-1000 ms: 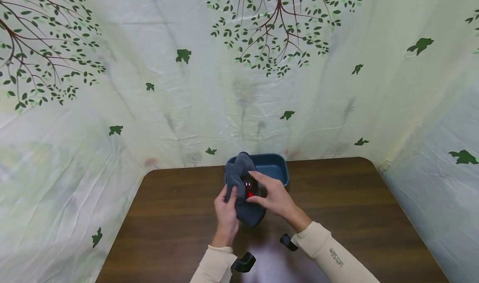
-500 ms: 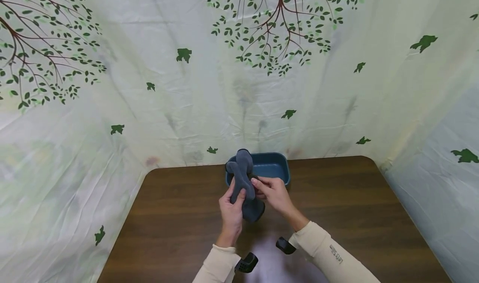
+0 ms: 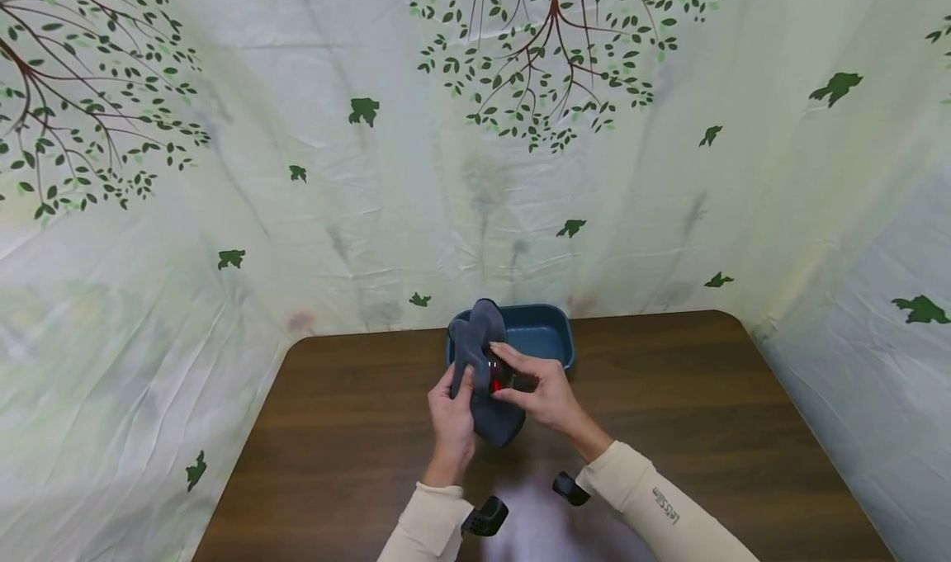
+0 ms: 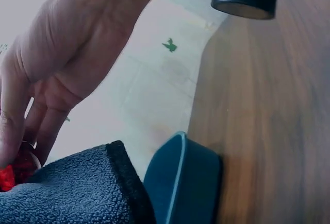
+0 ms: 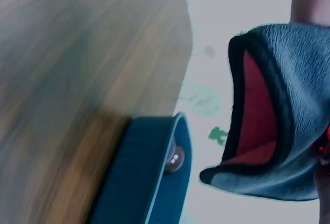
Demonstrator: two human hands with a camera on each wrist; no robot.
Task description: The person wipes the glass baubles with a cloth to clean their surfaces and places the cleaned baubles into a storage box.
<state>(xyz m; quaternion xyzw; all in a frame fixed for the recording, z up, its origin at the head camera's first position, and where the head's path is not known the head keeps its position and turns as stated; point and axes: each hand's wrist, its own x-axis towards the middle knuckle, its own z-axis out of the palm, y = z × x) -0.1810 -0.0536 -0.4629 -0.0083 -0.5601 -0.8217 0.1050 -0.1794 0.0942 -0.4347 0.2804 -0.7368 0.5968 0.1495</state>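
Observation:
Above the brown table (image 3: 334,438), both hands work on a grey fleece cloth (image 3: 479,339). My left hand (image 3: 455,420) grips the cloth from the left, thumb on its front. My right hand (image 3: 544,393) pinches a small shiny dark red object (image 3: 496,375) against the cloth. In the left wrist view, fingers (image 4: 31,126) touch the red object (image 4: 6,176) at the edge of the cloth (image 4: 72,193). The right wrist view shows the cloth (image 5: 299,95) folded over, with a red surface (image 5: 258,116) inside its black edging.
A dark blue tub (image 3: 566,341) stands right behind the hands against the leaf-printed sheet (image 3: 475,174). In the right wrist view a small round dark thing (image 5: 174,158) lies in the tub (image 5: 139,183). Bare tabletop spreads left and right. Black wrist mounts (image 3: 486,519) sit near me.
Half a second ago the cloth was wrapped over the red object and hid it. Now the cloth has opened and the red object shows between my right fingers again.

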